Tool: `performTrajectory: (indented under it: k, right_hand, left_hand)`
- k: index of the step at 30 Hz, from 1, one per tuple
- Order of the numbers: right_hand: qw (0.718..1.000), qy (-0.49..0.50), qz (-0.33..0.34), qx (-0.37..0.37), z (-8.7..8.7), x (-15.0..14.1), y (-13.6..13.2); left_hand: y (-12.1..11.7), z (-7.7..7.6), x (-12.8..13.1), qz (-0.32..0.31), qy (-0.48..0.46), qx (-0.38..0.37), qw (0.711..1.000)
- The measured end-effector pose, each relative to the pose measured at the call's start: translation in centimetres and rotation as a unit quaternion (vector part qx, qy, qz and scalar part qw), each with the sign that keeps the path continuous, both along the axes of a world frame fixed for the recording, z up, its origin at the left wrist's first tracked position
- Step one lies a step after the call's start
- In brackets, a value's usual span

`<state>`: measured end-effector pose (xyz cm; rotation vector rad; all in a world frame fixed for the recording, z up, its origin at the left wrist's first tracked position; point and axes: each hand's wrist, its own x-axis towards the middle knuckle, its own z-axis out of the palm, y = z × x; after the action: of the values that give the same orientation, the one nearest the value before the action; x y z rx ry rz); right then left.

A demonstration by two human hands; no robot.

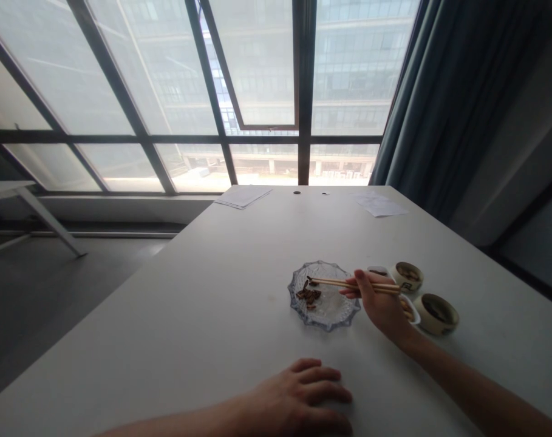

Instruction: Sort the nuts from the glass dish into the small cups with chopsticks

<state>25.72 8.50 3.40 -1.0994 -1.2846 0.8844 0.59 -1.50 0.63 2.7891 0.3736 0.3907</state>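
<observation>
My right hand is closed around a pair of wooden chopsticks. Their tips point left over a scalloped clear glass plate, with a small dark piece at the tips; whether it is pinched I cannot tell. Several brown, dried-looking pieces lie in a heap on the plate's left side. Palm down on the white table, my left hand rests in front of the plate, fingers spread, holding nothing.
Right of the plate stand two cream bowls with dark markings, a rear bowl and a front bowl. A white dish with tan pieces is partly behind my right hand. Paper sheets lie at the table's far edge, before the windows.
</observation>
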Motion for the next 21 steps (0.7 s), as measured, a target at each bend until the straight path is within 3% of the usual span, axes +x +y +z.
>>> performTrajectory:
  k: [10,13,17,21]
  right_hand:
    - [0.998,-0.021,-0.038,0.046,1.8,0.9,-1.4]
    - [0.994,-0.032,-0.064,0.081,3.0,2.8,-2.4]
    - [0.979,-0.057,-0.146,0.132,4.8,6.5,-4.2]
    - [0.963,-0.086,-0.212,0.14,5.9,9.9,-5.7]
  left_hand:
    - [-0.1,0.4,0.0,0.003,0.006,-0.001,1.0]
    - [-0.1,0.2,-0.1,0.009,0.007,-0.008,1.0]
    - [-0.2,0.3,0.0,0.003,0.012,-0.018,1.0]
    - [-0.3,0.7,0.2,0.009,0.023,-0.02,0.999]
